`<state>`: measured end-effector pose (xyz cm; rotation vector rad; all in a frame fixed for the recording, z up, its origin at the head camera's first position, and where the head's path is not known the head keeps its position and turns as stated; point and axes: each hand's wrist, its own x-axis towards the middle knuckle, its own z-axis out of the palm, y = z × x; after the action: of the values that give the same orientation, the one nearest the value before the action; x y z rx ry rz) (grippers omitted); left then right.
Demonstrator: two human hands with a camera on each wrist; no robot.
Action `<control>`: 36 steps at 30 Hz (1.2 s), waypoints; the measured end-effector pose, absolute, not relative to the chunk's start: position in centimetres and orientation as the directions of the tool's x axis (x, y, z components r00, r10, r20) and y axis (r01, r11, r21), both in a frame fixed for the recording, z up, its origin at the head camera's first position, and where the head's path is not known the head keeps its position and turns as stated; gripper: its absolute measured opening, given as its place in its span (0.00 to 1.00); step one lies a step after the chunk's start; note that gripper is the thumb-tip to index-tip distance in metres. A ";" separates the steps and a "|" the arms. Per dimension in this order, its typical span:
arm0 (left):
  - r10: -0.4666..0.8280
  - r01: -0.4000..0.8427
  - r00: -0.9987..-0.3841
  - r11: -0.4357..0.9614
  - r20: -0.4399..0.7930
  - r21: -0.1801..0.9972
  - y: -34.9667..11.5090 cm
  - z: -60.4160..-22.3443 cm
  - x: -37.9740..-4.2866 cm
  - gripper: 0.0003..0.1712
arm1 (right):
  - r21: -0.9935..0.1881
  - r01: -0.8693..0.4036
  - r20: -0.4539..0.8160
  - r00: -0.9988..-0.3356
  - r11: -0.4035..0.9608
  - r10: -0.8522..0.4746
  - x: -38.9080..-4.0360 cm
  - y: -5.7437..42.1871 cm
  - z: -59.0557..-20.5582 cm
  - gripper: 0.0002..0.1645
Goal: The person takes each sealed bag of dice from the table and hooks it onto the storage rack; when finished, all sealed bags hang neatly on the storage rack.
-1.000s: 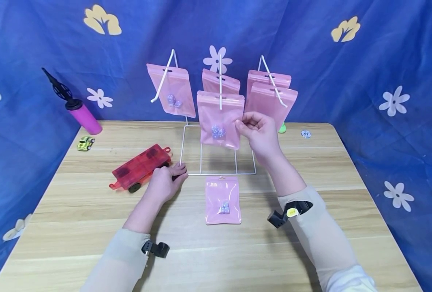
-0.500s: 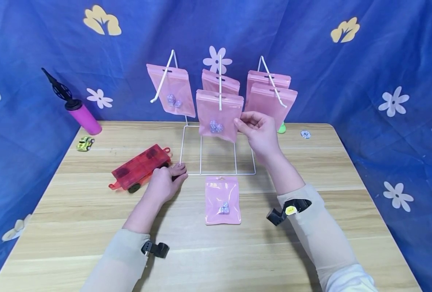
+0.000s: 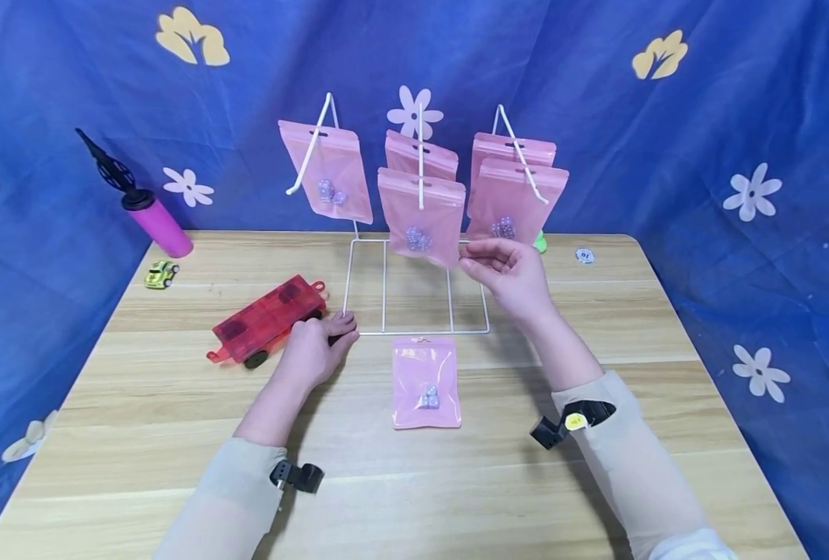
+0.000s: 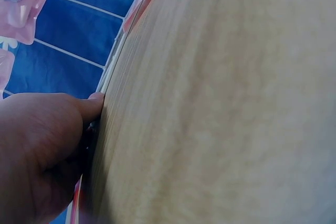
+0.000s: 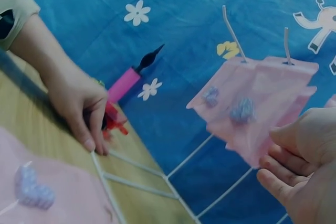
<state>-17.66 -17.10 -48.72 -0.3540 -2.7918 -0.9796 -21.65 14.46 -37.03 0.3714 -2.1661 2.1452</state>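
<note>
My left hand holds the front left corner of a white wire display rack, thumb and fingers at the wire. My right hand has loosely bent fingers beside the lower right corner of a pink zip bag with several dice in it. That bag hangs from the rack's middle hook, in front of another pink bag. In the right wrist view the right fingertips show nothing pinched between them. Flat on the table, before the rack, lies one more pink bag with dice.
One pink bag hangs on the left hook; the right hook carries two, the front bag with dice. A red toy trailer stands close by the left hand. Farther left are a green toy car and a pink hand pump.
My right hand has come off the middle bag's edge and shifted a little down and right. The bag stays hanging on its hook. My left hand has kept its place at the rack corner.
</note>
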 end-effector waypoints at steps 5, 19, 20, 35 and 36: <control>0.165 0.267 -0.961 0.755 0.221 0.599 -17.3 -48.8 -17.6 0.15 | -0.984 -0.145 0.125 -0.975 0.101 -0.185 -20.4 15.8 -38.8 0.17; 0.173 0.283 -0.956 0.754 0.236 0.592 -17.4 -48.8 -17.8 0.15 | -0.941 0.038 -0.154 -0.933 0.336 -0.326 -16.7 17.0 -45.0 0.17; 0.175 0.285 -0.956 0.755 0.238 0.591 -17.4 -48.8 -17.8 0.15 | -0.931 0.029 -0.159 -0.929 0.363 -0.333 -16.6 16.9 -45.2 0.16; 0.179 0.292 -0.953 0.751 0.243 0.592 -17.3 -48.8 -17.7 0.16 | -0.750 -0.008 -0.213 -0.944 0.661 -0.253 -16.3 14.3 -46.6 0.16; 0.180 0.291 -0.954 0.751 0.240 0.593 -17.3 -48.8 -17.7 0.16 | -0.744 0.005 -0.225 -0.944 0.668 -0.243 -16.3 14.1 -46.5 0.16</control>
<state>-17.70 -17.32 -48.77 -0.3774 -2.7798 -0.9837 -16.27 14.06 -46.54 0.2306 -3.1442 1.4051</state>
